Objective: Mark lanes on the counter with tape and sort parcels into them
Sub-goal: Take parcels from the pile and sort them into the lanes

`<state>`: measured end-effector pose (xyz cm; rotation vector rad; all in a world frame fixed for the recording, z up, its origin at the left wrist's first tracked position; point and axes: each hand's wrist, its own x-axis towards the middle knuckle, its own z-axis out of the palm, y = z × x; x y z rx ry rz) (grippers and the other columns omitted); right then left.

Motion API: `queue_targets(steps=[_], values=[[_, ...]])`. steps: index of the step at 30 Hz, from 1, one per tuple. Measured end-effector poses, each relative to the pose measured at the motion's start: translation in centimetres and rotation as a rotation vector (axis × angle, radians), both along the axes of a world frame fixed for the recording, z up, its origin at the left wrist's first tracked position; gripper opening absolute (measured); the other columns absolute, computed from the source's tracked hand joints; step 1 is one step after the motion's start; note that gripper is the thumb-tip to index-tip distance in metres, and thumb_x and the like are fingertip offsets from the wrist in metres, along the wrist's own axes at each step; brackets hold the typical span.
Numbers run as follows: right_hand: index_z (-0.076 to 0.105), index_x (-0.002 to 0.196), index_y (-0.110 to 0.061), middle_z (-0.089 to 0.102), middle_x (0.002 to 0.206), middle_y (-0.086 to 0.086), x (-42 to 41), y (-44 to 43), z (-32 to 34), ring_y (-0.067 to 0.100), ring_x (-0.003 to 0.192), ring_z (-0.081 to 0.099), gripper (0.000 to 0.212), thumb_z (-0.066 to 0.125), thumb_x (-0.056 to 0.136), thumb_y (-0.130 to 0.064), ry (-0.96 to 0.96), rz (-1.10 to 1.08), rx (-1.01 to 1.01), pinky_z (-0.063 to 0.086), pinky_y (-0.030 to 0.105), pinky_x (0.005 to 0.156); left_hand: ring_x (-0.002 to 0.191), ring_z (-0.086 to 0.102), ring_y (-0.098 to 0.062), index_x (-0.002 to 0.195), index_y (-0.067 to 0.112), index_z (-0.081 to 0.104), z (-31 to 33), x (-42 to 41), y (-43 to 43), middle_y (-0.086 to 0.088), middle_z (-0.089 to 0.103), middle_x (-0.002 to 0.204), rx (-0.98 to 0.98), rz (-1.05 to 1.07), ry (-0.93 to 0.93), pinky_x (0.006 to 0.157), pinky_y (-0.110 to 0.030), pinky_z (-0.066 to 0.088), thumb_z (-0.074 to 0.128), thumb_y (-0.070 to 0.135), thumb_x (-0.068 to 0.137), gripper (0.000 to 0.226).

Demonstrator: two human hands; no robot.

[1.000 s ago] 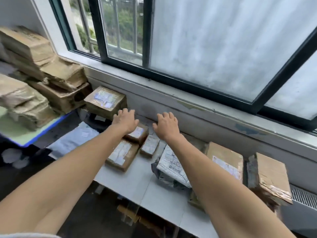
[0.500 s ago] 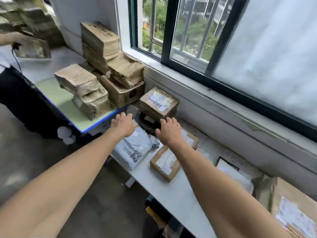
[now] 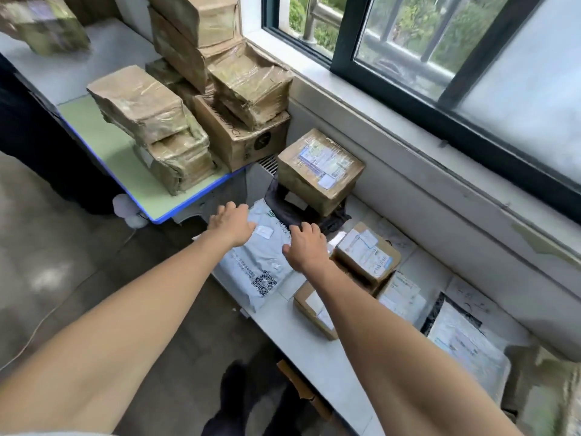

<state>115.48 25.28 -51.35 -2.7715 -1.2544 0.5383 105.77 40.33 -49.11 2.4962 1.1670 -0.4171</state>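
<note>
Presently both of the person's bare arms reach out over the long white counter below the window. Landmark taken: a pale grey plastic mailer bag with a printed QR code, lying flat at the counter's left end. Left hand lies palm down on the mailer's far left corner, fingers straight and close together, holding nothing. Right hand lies palm down at the mailer's right edge, fingers slightly spread and relaxed, tips reaching a crumpled black plastic bag; no grip seen. The black bag lies just beyond the mailer, toward the window, and its near edge overlaps the mailer. A brown cardboard box with white labels under clear tape stands on the black bag. Just right of the mailer is a small brown cardboard box with a white shipping label. Nearer the person than that box lies a flatter brown carton, partly hidden by the right forearm; whether the two touch cannot be told. Further right of the mailer is a flat white-labelled packet, then a black-edged plastic mailer with a blurred white label. Left of and beyond the grey mailer, a green-topped table with a blue edge carries stacks of brown tape-wrapped parcels.
</note>
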Motion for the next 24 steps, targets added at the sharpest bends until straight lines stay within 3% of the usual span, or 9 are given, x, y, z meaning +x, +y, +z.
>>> queue_targets(steps=[4, 8, 13, 18, 22, 24], values=[[0.046, 0.128, -0.009, 0.045, 0.13, 0.016, -0.5, 1.3, -2.3, 0.04, 0.117, 0.051, 0.039, 0.052, 0.094, -0.026, 0.171, -0.168, -0.036, 0.045, 0.044, 0.091, 0.134, 0.034, -0.035, 0.143, 0.014, 0.039, -2.5, 0.4, 2.2, -0.016, 0.037, 0.146, -0.038, -0.037, 0.047, 0.106, -0.046, 0.034, 0.045, 0.04, 0.098, 0.052], [0.041, 0.131, -0.006, 0.053, 0.132, 0.02, -1.6, 2.6, -4.0, 0.038, 0.121, 0.053, 0.045, 0.053, 0.091, -0.023, 0.349, -0.449, -0.057, 0.046, 0.041, 0.096, 0.133, 0.035, -0.035, 0.141, 0.012, 0.039, -4.7, 0.9, 4.1, -0.016, 0.038, 0.145, -0.06, -0.073, 0.086, 0.104, -0.045, 0.035, 0.046, 0.039, 0.099, 0.051], [0.01, 0.15, 0.002, 0.044, 0.145, 0.019, -3.4, 3.4, -5.7, 0.037, 0.126, 0.051, 0.079, 0.056, 0.09, -0.021, 0.661, -0.759, -0.042, 0.047, 0.041, 0.101, 0.135, 0.036, -0.037, 0.146, 0.011, 0.033, -7.2, 1.2, 6.0, -0.016, 0.039, 0.147, -0.164, 0.005, 0.097, 0.104, -0.045, 0.037, 0.052, 0.038, 0.096, 0.059], [-0.006, 0.153, 0.0, 0.04, 0.148, 0.018, -4.1, 3.6, -6.7, 0.037, 0.129, 0.047, 0.096, 0.062, 0.089, -0.022, 0.766, -0.984, 0.128, 0.046, 0.045, 0.104, 0.128, 0.046, -0.039, 0.144, 0.008, 0.034, -8.7, 1.1, 6.6, -0.02, 0.046, 0.142, -0.329, 0.042, 0.041, 0.1, -0.04, 0.042, 0.058, 0.033, 0.092, 0.062], [0.001, 0.154, -0.003, 0.038, 0.15, 0.019, -3.7, 3.5, -7.0, 0.037, 0.132, 0.045, 0.092, 0.063, 0.091, -0.027, 0.812, -1.156, 0.174, 0.043, 0.042, 0.107, 0.136, 0.032, -0.041, 0.146, 0.009, 0.031, -9.1, 1.4, 7.2, -0.019, 0.033, 0.149, -0.261, 0.083, 0.064, 0.107, -0.046, 0.035, 0.057, 0.041, 0.09, 0.07], [0.003, 0.154, -0.003, 0.038, 0.149, 0.019, -3.6, 3.7, -7.6, 0.036, 0.131, 0.046, 0.09, 0.063, 0.091, -0.026, 0.794, -1.175, 0.182, 0.042, 0.038, 0.105, 0.133, 0.037, -0.039, 0.146, 0.01, 0.032, -9.6, 1.4, 7.6, -0.018, 0.039, 0.146, -0.295, 0.091, 0.065, 0.103, -0.043, 0.039, 0.059, 0.04, 0.088, 0.071]])
